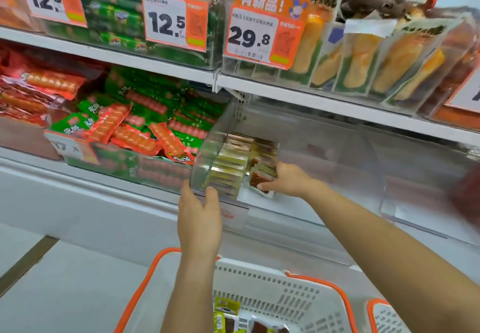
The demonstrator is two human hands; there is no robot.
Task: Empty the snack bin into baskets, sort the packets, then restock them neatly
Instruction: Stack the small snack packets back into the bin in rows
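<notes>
- Both hands work at the clear bin on the lower shelf: the left hand has its fingers hooked over the bin's front left corner, and the right hand reaches inside and pinches a dark red packet beside the row already standing there.
- Shelves run above and left of the bin; the one above it carries upright yellow-and-green pouches in a clear tray.
- Left of the bin, a second tray holds a loose heap of green and red sausage packs.
- Below the bin, nearest the camera, sits a white basket with orange handles; the rim of a second basket shows just right of it.
- Price tags hang above the bin: one reading 29.8 directly over it, and two reading 12.5 further left.
- Inside the bin, at its left end, a row of packets stands on edge against the wall, touching one another.
- In the basket under the bin lie a few loose packets, yellow-green and dark red.
</notes>
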